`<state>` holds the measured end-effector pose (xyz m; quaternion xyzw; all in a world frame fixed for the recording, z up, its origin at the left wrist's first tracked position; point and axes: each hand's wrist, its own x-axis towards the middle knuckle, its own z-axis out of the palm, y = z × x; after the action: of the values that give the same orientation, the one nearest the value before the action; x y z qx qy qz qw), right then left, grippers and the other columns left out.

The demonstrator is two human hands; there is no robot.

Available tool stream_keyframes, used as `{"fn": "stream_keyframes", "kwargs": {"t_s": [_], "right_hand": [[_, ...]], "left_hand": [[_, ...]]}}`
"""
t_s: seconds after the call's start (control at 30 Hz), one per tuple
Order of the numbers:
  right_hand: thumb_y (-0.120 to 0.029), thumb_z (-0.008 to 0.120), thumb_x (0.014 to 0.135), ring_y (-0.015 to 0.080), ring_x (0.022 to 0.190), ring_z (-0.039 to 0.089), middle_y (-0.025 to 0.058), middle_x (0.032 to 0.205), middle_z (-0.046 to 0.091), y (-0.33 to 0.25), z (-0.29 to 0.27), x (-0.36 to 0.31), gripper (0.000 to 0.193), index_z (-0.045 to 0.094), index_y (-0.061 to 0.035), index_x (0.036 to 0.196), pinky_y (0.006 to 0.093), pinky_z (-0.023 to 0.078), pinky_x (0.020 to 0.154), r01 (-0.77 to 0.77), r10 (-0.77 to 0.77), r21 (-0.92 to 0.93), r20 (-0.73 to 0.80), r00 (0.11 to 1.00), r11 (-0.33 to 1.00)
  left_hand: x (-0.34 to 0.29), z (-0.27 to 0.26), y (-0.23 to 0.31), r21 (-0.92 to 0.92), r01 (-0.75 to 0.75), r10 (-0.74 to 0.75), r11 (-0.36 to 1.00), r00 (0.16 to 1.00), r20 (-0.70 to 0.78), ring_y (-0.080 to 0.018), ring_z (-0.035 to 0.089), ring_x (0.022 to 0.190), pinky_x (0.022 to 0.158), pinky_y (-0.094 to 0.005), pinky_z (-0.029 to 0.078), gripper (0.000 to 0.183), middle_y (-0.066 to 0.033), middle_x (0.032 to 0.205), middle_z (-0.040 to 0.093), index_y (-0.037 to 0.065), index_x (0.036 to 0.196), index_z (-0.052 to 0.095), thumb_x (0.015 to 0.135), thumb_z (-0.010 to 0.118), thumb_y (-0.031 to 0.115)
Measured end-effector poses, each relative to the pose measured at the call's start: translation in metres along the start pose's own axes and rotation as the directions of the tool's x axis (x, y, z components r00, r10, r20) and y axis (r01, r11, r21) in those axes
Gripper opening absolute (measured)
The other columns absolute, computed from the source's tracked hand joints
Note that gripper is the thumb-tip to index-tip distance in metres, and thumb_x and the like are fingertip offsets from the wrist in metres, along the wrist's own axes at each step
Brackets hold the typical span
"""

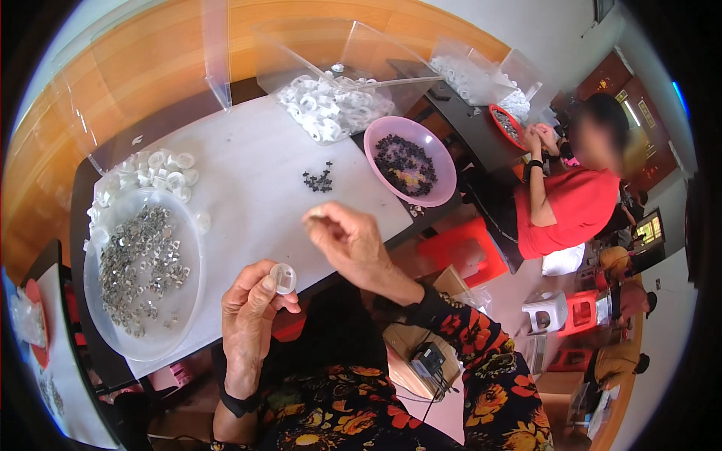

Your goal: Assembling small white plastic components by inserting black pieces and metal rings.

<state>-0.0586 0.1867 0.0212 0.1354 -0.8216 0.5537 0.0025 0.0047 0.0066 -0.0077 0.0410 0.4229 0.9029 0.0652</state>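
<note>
My left hand (pixel 250 312) pinches a small round white plastic cap (pixel 284 278) between thumb and fingers, just off the table's front edge. To its right and farther away, my right hand (pixel 352 244) is raised over the table with thumb and fingertips pressed together. Anything in that pinch is too small to make out. Beyond the right hand lies a small pile of black plastic pieces (pixel 319 180). At the left, a clear round tray (pixel 197 293) holds many small shiny metal pieces (pixel 143 263).
White plastic rings (pixel 162 171) are heaped behind the tray. A clear bin (pixel 361 45) of white parts (pixel 323 109) stands at the back. A pink basin (pixel 444 161) with black pieces sits at the table's right. A person in red (pixel 568 203) works farther right, near a red stool (pixel 470 252).
</note>
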Motion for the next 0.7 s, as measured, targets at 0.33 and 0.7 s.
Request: {"fn": "stream_keyframes", "kwargs": {"t_s": [0.33, 0.7], "right_hand": [[-0.001, 0.054, 0.08, 0.045, 0.09, 0.055, 0.0276, 0.097, 0.05, 0.021, -0.029, 0.048, 0.024, 0.048, 0.0094, 0.101, 0.048, 0.047, 0.075, 0.084, -0.21, -0.69, -0.101, 0.972, 0.719], [-0.002, 0.053, 0.081, 0.034, 0.085, 0.061, 0.0217, 0.095, 0.06, 0.029, -0.025, 0.083, 0.017, 0.059, 0.0043, 0.095, 0.0412, 0.049, 0.074, 0.074, -0.104, -0.597, -0.016, 0.994, 0.799]], "left_hand": [[-0.003, 0.003, -0.002, 0.057, -0.02, 0.02, 0.998, 1.0, -0.002, -0.0172, 0.059, 0.069, 0.061, -0.0302, 0.051, 0.025, -0.0108, 0.083, 0.061, -0.002, 0.108, 0.057, 0.093, 0.054, 0.018], [-0.004, 0.002, -0.004, 0.036, -0.038, 0.038, 0.999, 0.999, 0.004, -0.0162, 0.061, 0.071, 0.063, -0.0298, 0.053, 0.025, -0.0098, 0.085, 0.062, -0.002, 0.108, 0.059, 0.092, 0.057, 0.016]]}}
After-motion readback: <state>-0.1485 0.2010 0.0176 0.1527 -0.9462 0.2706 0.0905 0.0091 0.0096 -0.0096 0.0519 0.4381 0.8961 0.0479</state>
